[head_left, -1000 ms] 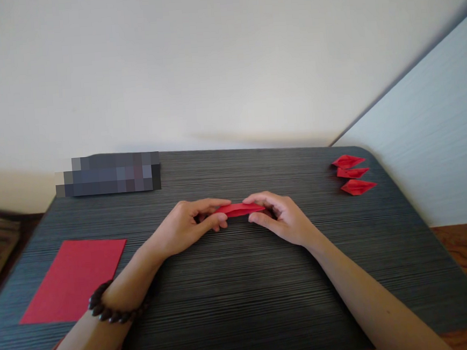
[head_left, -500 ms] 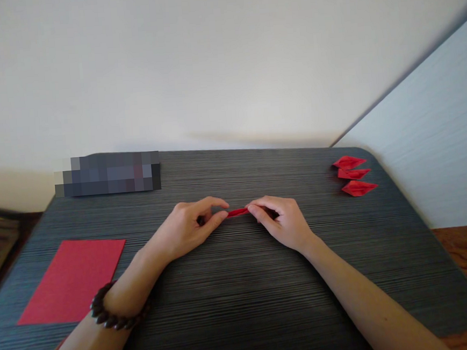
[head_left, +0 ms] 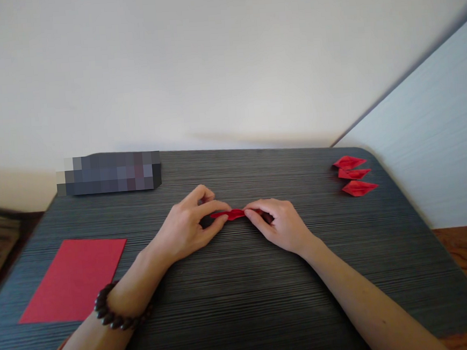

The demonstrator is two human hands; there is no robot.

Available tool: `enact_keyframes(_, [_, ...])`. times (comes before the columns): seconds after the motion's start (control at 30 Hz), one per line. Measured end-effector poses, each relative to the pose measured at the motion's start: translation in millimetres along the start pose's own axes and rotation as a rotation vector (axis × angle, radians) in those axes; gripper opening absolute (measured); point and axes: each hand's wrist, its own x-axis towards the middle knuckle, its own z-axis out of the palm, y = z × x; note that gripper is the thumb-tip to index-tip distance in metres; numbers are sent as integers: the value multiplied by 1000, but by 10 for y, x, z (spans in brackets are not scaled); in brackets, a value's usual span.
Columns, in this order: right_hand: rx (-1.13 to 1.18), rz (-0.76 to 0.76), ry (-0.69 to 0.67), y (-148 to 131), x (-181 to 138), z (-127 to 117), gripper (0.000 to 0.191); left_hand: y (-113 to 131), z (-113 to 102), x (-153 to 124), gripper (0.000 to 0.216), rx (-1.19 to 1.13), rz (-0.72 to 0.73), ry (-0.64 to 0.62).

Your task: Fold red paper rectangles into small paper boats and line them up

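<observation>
A small folded red paper piece (head_left: 235, 214) is held low over the middle of the table, between my two hands. My left hand (head_left: 192, 221) pinches its left part between thumb and fingers, and a pointed end of the paper shows in the gap. The right end is pinched by the thumb and fingertips of my right hand (head_left: 279, 221), which cover that tip. The middle of the paper bulges a little between the fingertips.
Three folded red paper boats (head_left: 359, 187) lie at the far right of the dark table (head_left: 243, 303). A red paper sheet (head_left: 78, 279) rests at the left beside my forearm. A blurred dark object (head_left: 112, 176) is at the back left, near the wall (head_left: 224, 62).
More of the red paper shows now, and its middle looks wider. My left fingers have shifted on it, with one finger raised. My right hand has moved slightly left.
</observation>
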Motion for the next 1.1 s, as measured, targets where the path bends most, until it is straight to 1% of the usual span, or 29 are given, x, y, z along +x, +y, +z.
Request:
enact_keyframes(0.1, [-12, -8, -6, 0, 1, 5, 22, 18, 7, 5, 18, -63, 30, -7])
enact_keyframes(0.27, [-32, -14, -24, 1, 6, 6, 23, 44, -2, 6, 18, -127, 31, -57])
enact_keyframes(0.57, [-42, -41, -30, -14, 7, 0, 23, 16, 22, 0, 21, -131, 56, -39])
enact_keyframes(0.73, [-59, -40, -36, -9, 3, 1, 23, 47, 32, 4, 26, -83, 37, -44])
enact_keyframes(0.87, [-67, -32, -31, -2, 2, 16, 23, 84, 61, 2, 26, -17, 27, -16])
enact_keyframes(0.97, [-61, -30, -24, -10, 0, 19, 23, 93, 82, -3, 25, 37, 40, 6])
enact_keyframes(1.1, [-62, -12, -15, -30, 2, 12, 20, 92, 97, -13, 23, 97, 77, 6])
